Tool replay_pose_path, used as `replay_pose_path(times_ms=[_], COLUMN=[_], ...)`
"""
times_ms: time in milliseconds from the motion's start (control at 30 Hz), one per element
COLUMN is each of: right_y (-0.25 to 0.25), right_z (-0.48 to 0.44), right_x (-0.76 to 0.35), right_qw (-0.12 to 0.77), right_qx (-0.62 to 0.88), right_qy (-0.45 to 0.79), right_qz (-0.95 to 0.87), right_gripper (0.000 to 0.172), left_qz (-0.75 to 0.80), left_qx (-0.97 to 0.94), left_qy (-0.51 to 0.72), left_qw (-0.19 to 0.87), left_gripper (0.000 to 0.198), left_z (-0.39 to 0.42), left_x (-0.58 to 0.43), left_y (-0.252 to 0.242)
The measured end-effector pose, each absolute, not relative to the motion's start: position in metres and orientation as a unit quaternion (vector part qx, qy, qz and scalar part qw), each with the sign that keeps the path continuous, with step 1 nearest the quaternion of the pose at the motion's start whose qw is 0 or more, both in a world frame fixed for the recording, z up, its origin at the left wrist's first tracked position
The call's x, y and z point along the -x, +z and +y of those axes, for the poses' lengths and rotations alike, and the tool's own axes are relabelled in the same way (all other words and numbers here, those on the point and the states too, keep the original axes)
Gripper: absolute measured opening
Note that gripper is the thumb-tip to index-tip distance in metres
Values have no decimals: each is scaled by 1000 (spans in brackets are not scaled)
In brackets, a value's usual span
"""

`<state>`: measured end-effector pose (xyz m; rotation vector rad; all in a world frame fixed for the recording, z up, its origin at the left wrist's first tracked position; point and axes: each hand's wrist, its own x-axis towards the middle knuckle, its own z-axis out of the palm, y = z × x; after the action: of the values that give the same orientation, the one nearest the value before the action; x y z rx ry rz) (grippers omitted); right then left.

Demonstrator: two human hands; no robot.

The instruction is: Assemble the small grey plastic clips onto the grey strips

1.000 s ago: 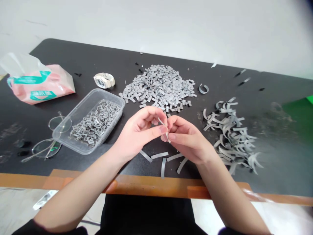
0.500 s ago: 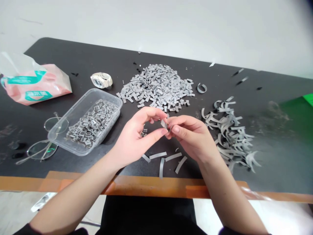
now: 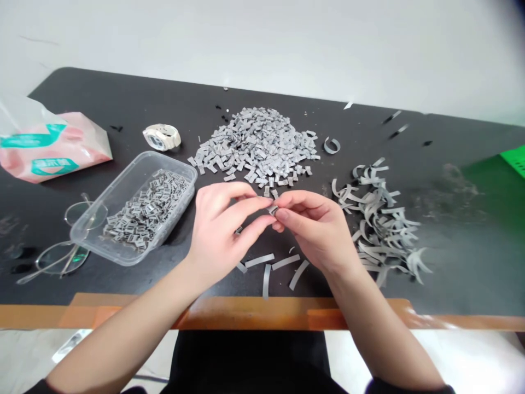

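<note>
My left hand (image 3: 229,227) and my right hand (image 3: 320,227) meet fingertip to fingertip over the middle of the table. Both pinch a small grey piece (image 3: 272,209) between thumb and fingers; its exact shape is mostly covered. Just beyond them lies a heap of small flat grey tabs (image 3: 262,142). Below my hands, several loose grey strips (image 3: 266,280) lie on the dark tabletop. Left of my left hand, a clear plastic box (image 3: 92,241) holds many small grey buckle-like pieces (image 3: 150,210). To the right of my right hand is a pile of curved grey strips (image 3: 379,219).
A white wristwatch (image 3: 162,137) lies behind the box, and a pink tissue pack (image 3: 61,148) stands at the far left. Eyeglasses (image 3: 61,257) rest beside the box. One curled strip (image 3: 331,145) lies alone. Orange-brown tape (image 3: 246,313) runs along the front edge.
My left hand's fingers have shifted on the small grey piece, with another finger now reaching straight across to it. My right hand keeps its pinch. The whole view has shifted slightly.
</note>
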<state>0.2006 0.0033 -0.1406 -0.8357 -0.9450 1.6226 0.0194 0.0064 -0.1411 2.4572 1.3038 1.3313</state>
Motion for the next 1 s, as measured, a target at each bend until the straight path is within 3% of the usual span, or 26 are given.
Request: replay_pose_path(times_ms=[267, 400, 500, 567, 700, 767, 1000], right_y=[-142, -142, -144, -145, -148, -148, -149], right_z=[-1, -3, -3, -1, 3, 5, 6], right_x=[-195, -194, -194, -195, -198, -199, -202], right_qw=[533, 532, 530, 530, 535, 535, 506], right_qx=[366, 401, 423, 434, 441, 435, 423], right_qy=[640, 608, 590, 584, 584, 587, 587], right_qz=[-415, -431, -438, -435, -422, -425, -469], right_gripper=[8, 6, 8, 10, 16, 16, 12], left_qz=[372, 362, 382, 418, 468, 461, 454], left_qx=[-813, -811, -813, -794, -716, -683, -634], left_qy=[441, 453, 439, 429, 413, 422, 454], left_qw=[-74, -77, -1, 104, 311, 378, 431], left_gripper=[8, 6, 7, 2, 19, 15, 6], left_z=[4, 3, 1, 1, 4, 6, 8], left_x=[-23, -25, -27, -28, -30, -29, -24], left_y=[-146, -149, -149, -146, -141, -138, -132])
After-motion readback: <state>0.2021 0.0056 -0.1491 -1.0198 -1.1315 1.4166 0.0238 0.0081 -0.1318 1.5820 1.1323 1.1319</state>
